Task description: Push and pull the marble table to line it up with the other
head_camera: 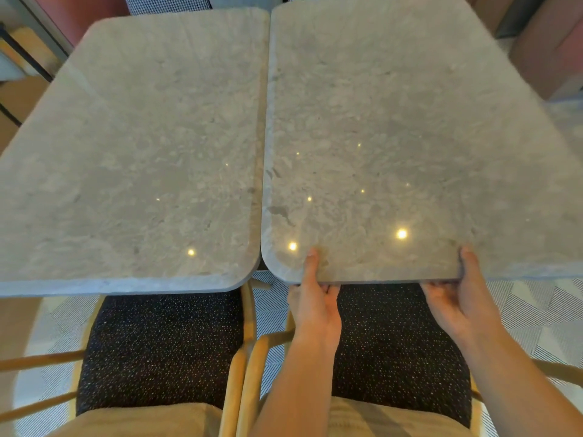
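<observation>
Two grey marble tables stand side by side with a narrow gap between them. The right marble table [394, 127] is held at its near edge by both hands. My left hand [315, 298] grips that edge with the thumb on top and the fingers underneath. My right hand [463, 294] grips the same edge further right in the same way. The left marble table [135, 159] is untouched; its near edge lies a little closer to me than the right table's near edge.
Two wooden chairs with dark speckled seats [164, 348] [400, 348] are tucked under the near edges, below my arms. Pink upholstered seating [549, 52] stands at the far right, and a checked cushion [167, 3] lies beyond the far edge. The floor is pale patterned tile [536, 310].
</observation>
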The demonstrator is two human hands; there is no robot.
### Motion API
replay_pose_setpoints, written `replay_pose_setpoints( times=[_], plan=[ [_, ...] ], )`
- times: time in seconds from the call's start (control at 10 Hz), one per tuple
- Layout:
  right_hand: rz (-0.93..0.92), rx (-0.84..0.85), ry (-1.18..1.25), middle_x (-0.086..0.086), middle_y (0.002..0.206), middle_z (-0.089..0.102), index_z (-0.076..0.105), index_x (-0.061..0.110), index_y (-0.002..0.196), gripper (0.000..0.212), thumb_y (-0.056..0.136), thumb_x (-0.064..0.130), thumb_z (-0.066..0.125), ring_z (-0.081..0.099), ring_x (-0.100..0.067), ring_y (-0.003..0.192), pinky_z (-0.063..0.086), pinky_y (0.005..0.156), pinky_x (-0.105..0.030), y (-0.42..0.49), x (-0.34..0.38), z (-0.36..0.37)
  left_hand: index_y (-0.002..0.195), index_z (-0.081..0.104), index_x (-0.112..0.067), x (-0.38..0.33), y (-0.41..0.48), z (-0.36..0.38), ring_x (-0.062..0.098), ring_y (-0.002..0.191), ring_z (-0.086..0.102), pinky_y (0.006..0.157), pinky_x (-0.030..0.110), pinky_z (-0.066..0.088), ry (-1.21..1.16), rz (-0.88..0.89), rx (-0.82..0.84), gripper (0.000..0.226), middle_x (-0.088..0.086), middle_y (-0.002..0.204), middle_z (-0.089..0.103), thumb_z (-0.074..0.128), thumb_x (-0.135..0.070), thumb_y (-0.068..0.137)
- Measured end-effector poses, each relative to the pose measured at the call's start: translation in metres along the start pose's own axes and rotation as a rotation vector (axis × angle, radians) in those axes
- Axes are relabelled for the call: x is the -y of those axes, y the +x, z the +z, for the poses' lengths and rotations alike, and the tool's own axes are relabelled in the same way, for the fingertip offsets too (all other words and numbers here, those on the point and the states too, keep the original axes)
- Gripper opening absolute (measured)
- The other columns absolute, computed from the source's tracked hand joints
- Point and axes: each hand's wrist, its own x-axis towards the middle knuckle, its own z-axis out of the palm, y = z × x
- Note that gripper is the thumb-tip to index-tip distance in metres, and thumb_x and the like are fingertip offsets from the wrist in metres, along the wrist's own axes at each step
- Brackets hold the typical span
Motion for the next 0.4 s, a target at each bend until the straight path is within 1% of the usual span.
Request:
replay_pose_setpoints(
  times=[0.1,0.2,0.3,0.4],
  plan=[
    [0.001,0.021,-0.135,-0.015,0.133,0.076,0.06,0.012,0.137,0.035,0.105,0.025,0.065,0.072,-0.028,0.123,0.052,0.117,-0.049,-0.021,-0.003,-0.004,0.143,0.061,-0.023,0.002,-0.023,-0.004,0.027,0.131,0.07,0.109,0.041,0.058,0.016,-0.037,-0.048,0.041,0.007,0.136,0.074,0.07,-0.029,0.103],
    [0.049,0.127,-0.5,-0.019,0.126,0.073,0.059,0.003,0.131,0.044,0.101,0.035,0.067,0.074,-0.029,0.115,0.057,0.102,-0.041,-0.063,-0.019,-0.009,0.145,0.059,-0.023,-0.003,-0.072,-0.011,0.027,0.137,0.066,0.117,0.041,0.052,0.113,0.026,0.044,0.043,0.003,0.14,0.068,0.067,-0.036,0.105],
    [-0.111,0.319,-0.721,-0.012,0.121,0.081,0.073,0.011,0.118,0.064,0.076,0.059,0.078,0.082,-0.022,0.108,0.061,0.094,-0.035,-0.124,-0.033,0.008,0.127,0.069,-0.035,-0.032,-0.125,-0.014,0.016,0.132,0.071,0.117,0.038,0.053,0.262,0.223,0.258,0.047,-0.004,0.137,0.076,0.079,-0.058,0.088],
    [-0.412,0.524,-0.748,-0.003,0.13,0.079,0.078,0.027,0.118,0.074,0.068,0.08,0.08,0.077,-0.02,0.121,0.059,0.106,-0.035,-0.184,-0.034,0.028,0.111,0.077,-0.038,-0.079,-0.165,-0.021,0.017,0.132,0.072,0.113,0.038,0.055,0.352,0.529,0.49,0.031,-0.006,0.128,0.079,0.068,-0.055,0.087]
  ],
)
